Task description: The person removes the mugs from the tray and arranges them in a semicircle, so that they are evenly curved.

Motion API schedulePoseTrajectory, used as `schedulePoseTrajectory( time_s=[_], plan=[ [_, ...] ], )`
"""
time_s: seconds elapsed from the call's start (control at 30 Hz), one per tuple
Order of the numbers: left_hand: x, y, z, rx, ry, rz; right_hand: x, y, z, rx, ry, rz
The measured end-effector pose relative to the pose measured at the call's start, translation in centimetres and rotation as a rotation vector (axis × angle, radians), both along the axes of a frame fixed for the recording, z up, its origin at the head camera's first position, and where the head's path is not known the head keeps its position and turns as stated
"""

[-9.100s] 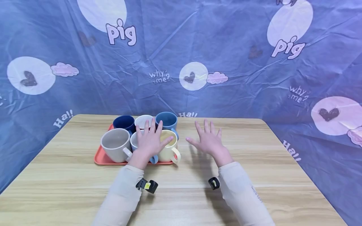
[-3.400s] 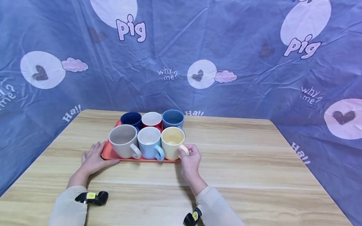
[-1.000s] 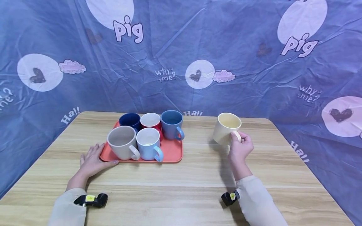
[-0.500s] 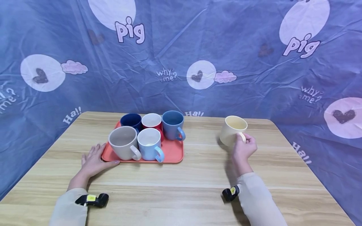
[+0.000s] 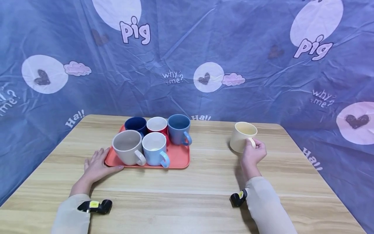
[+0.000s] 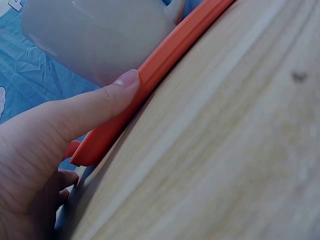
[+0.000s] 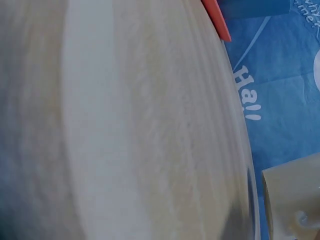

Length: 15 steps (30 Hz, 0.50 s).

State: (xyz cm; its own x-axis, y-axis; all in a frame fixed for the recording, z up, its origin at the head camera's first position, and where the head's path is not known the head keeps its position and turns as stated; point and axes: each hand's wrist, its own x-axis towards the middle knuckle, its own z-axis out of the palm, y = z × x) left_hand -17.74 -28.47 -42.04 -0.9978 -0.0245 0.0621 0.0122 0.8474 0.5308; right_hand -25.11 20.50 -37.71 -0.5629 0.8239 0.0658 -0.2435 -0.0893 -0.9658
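My right hand (image 5: 253, 155) pinches the handle of a cream mug (image 5: 239, 140), which stands upright low at the table's back right. Part of that mug (image 7: 295, 195) shows at the lower right of the right wrist view. At the left, my left hand (image 5: 96, 165) rests with spread fingers against the front left corner of a coral tray (image 5: 179, 157). Its thumb (image 6: 107, 102) lies along the tray's front rim, close below a grey mug (image 5: 126, 148). Beside that mug on the tray is a light blue mug (image 5: 154, 151).
Behind them on the tray stand a navy mug (image 5: 135, 125), a red mug (image 5: 164, 130) with a white inside, and a blue mug (image 5: 177, 135). The wooden table (image 5: 181, 201) ends at a printed blue cloth (image 5: 251, 97) hanging behind it.
Earlier, both hands were spread above the table. My left hand then moved to the tray's corner. My right hand took the cream mug off the tray, carried it right and lowered it.
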Motion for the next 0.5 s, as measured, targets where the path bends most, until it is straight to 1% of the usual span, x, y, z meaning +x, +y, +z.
schedulePoseTrajectory(
  time_s=[0.33,0.5],
  plan=[
    [0.0,-0.1,0.0,-0.001,0.01,0.001,-0.3,0.4,-0.8,-0.008,0.003,-0.016],
    [0.1,0.0,0.0,-0.003,0.008,-0.002,-0.4,0.5,-1.2,-0.027,0.026,-0.025]
  ],
)
